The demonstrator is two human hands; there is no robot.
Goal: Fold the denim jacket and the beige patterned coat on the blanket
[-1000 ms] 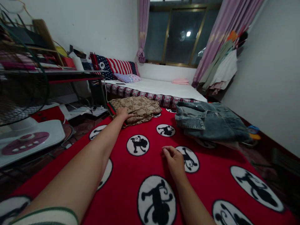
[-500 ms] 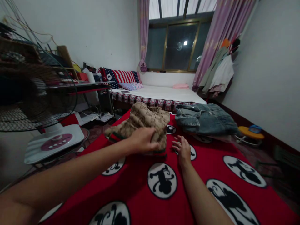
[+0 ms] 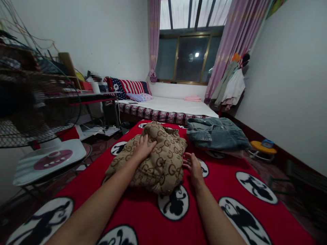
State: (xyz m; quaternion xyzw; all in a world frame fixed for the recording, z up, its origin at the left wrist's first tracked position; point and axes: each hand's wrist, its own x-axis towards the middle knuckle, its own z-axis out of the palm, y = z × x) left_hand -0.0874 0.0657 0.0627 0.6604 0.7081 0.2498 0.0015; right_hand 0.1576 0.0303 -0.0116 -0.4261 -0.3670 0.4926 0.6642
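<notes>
Head view: my left hand (image 3: 145, 148) rests palm down on the upper left part of the brown patterned garment (image 3: 163, 163), with the fingers extended, slightly spread and directed away from me; the thumb stands out toward the right. The grip is unclenched: the hand lies flat on the cloth, and no fold shows pinched between the fingers. My left forearm (image 3: 112, 190) enters from the lower left edge and runs diagonally forward and to the right, crossing over the near left portion of the garment. My right hand (image 3: 195, 166) is at the right edge of the garment, held on its side, with the thumb uppermost and the fingers loosely curved toward the cloth. This grip is also unclenched and holds nothing; whether the fingertips contact the fabric, I cannot tell. My right forearm (image 3: 212, 211) enters from the lower right and extends forward and to the left, so that the two forearms converge toward the garment. The garment lies in a loose, bunched heap on the red cover (image 3: 148, 211), overlapping a white disc (image 3: 173, 202) at its near side. The folded denim (image 3: 222, 132) lies on the same cover, beyond my right hand and to its right.
</notes>
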